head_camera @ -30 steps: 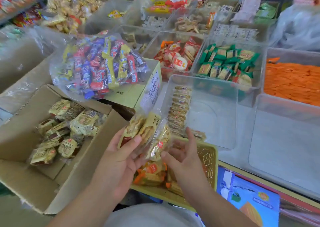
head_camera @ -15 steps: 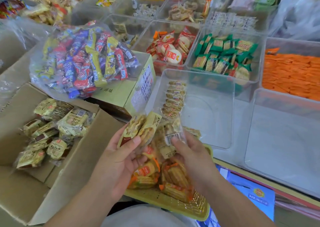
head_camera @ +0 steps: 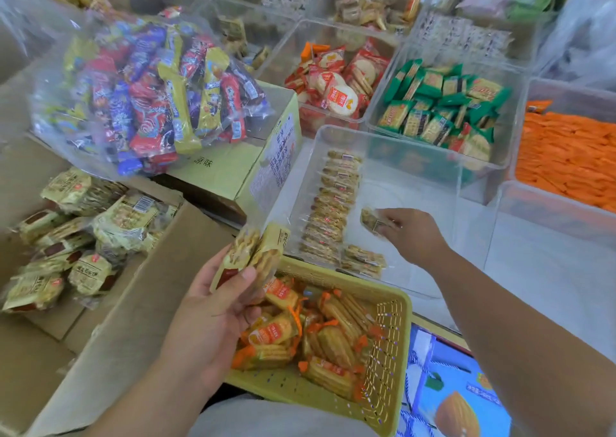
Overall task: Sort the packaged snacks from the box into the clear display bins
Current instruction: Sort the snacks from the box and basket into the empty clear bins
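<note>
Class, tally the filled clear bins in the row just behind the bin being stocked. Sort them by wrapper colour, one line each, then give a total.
Red-and-white bin: 1
Green bin: 1
Orange bin: 1
Total: 3

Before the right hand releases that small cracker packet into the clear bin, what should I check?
1. Right hand pinches the small clear-wrapped cracker packet: ok.
2. Packet is over the clear plastic bin, above its bare floor: ok.
3. Packet clear of the standing row of matching packets: ok.
4. Packet touching the floor: cannot tell.
5. Left hand grips the yellow multipack sleeve: ok.
6. Packets left in the sleeve: cannot tell.
</note>
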A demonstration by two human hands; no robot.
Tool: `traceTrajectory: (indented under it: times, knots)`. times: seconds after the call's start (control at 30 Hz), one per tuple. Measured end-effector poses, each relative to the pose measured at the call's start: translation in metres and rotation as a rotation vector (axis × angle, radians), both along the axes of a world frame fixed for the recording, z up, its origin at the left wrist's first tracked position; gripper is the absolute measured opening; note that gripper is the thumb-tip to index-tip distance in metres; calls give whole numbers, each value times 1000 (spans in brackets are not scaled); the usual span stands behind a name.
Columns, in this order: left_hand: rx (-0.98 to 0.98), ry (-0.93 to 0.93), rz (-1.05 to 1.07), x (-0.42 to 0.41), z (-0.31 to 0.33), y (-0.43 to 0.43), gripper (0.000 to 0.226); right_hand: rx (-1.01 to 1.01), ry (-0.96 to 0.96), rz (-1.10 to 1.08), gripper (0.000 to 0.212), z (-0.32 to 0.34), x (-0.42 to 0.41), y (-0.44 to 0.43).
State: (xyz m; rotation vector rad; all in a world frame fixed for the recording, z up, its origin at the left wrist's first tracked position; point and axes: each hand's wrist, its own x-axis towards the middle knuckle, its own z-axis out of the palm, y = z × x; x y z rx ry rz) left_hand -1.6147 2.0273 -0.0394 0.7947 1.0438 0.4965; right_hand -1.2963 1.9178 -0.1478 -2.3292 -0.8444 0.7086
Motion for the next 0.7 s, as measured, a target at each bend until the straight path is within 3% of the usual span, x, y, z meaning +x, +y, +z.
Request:
traceTrajectory:
  times: [0.3,0.53,0.7]
  knots:
    - [-42,-3,30,-3,-5,-1,49,-248,175,229,37,-31,-4,7]
    - [-36,-11,22,-2,-3,0,50,-409,190,448,50,-25,-9,1]
    - [60,4,-32,-2,5,-3,64,-309,228,339,54,-10,-16,0]
